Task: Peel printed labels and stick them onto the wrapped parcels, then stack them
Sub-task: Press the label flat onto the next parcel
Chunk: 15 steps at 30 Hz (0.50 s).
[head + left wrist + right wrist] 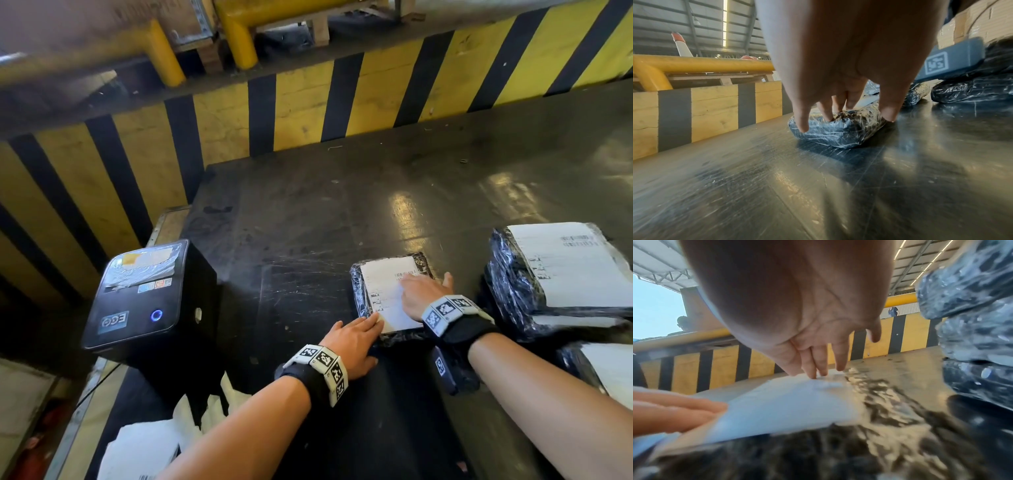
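Note:
A flat black wrapped parcel (419, 263) lies on the dark table with a white printed label (383, 277) on its top. My right hand (423, 291) lies flat on the label, its straight fingers (819, 363) pressing the paper (789, 404) down. My left hand (356, 342) rests at the parcel's near-left corner, fingers straight on the label's edge. In the left wrist view its fingertips (826, 112) press on the parcel's wrapped end (838, 131) and the thumb touches the table beside it.
A black label printer (144, 298) stands at the left. A stack of labelled wrapped parcels (561, 274) sits at the right, another parcel (603, 370) in front of it. White backing sheets (144, 448) lie near the bottom left. A yellow-black striped barrier (308, 102) runs behind the table.

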{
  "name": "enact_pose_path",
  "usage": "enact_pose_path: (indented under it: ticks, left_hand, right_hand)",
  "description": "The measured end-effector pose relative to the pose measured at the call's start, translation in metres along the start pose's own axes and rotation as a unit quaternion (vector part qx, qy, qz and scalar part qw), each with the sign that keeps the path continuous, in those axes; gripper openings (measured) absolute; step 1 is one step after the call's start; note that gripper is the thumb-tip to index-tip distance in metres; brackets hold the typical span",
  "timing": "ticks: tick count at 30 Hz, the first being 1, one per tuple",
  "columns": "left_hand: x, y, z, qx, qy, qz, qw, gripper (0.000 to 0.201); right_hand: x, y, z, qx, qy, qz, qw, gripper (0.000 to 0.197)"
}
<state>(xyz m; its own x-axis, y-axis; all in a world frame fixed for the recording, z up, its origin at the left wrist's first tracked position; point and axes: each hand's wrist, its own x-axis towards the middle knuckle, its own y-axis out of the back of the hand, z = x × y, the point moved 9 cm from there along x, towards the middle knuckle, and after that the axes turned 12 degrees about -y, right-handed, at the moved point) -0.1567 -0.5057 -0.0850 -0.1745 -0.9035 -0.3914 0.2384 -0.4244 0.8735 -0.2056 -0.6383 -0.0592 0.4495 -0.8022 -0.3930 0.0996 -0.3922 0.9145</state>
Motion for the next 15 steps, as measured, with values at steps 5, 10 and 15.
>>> enact_pose_path:
  ticks: [5,10,15]
  left_hand:
    - [-0.001,0.002,0.001,0.0,0.0,0.008,1.0,0.077]
    - [-0.002,-0.001,0.0,-0.002,0.001,-0.001,1.0,0.076]
    - [-0.001,0.001,0.0,-0.001,-0.001,-0.006,1.0,0.076]
  right_hand:
    - [-0.025,-0.024,-0.025,-0.014,0.07,-0.002,0.997,0.049]
    - [-0.019,-0.02,0.017,-0.006,0.016,-0.004,1.0,0.052]
    - [-0.003,-0.004,0.017,0.004,-0.024,-0.009,1.0,0.045]
